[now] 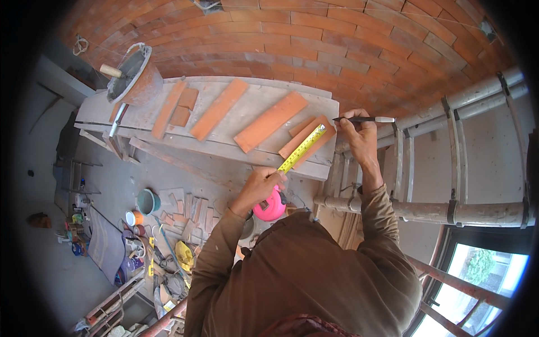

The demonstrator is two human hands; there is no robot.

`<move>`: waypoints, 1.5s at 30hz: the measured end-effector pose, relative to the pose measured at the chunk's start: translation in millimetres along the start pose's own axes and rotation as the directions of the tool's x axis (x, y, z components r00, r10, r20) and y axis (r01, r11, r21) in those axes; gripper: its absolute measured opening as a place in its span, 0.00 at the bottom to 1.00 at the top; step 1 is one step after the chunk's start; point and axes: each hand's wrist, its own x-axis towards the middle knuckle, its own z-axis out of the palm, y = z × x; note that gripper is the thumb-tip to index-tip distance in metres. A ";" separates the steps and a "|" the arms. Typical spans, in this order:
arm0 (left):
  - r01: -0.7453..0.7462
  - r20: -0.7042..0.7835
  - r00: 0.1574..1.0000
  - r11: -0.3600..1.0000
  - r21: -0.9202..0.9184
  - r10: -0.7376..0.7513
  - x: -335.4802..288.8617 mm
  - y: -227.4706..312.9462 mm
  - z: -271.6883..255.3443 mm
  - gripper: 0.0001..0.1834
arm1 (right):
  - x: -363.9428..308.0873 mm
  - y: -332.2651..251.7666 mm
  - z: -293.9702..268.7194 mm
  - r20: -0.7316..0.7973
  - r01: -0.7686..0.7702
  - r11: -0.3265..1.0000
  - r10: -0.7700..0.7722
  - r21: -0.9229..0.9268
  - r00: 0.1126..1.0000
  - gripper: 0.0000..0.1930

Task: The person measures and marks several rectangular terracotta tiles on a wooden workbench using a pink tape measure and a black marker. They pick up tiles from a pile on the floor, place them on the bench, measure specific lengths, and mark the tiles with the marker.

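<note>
My left hand (257, 190) grips a tape measure with a pink case (271, 206). Its yellow blade (300, 151) is drawn out slantwise over an orange brick strip (321, 133), the blade's end near the strip's far end. Between the fingers of my right hand (362, 140) is a slim black pen (365, 119) with a pale end. Its dark point faces left, close to the far right corner of that strip; whether it touches cannot be made out. A short brick piece (301, 127) lies against the measured strip, partly behind it.
The plank platform (224, 151) carries more brick strips (271, 122) and a mortar bucket (135, 78) with a wooden-handled tool. A brick wall (314, 39) rises behind. Scaffold pipes (426, 210) stand at right. Below are buckets (147, 201), loose bricks (196, 212) and clutter on the floor.
</note>
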 end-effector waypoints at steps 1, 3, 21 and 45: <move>-0.015 -0.007 1.000 1.000 -0.009 0.015 0.3 1.0 -0.1 0.20 | -0.2 0.8 0.1 0.016 -0.031 1.000 0.031 0.003 0.999 0.06; -0.045 -0.022 0.999 0.999 -0.026 0.045 1.6 2.0 -0.5 0.18 | 0.6 5.2 0.5 0.030 -0.038 0.999 0.039 -0.031 0.999 0.06; 0.103 0.074 0.992 0.995 -0.012 -0.102 5.6 13.0 -12.3 0.18 | -1.4 13.4 5.8 0.053 -0.012 1.000 0.012 -0.010 0.999 0.06; 0.138 0.109 0.985 0.989 -0.048 -0.132 9.3 17.2 -13.2 0.17 | -0.1 18.8 4.1 0.026 -0.006 0.999 0.008 -0.043 1.000 0.07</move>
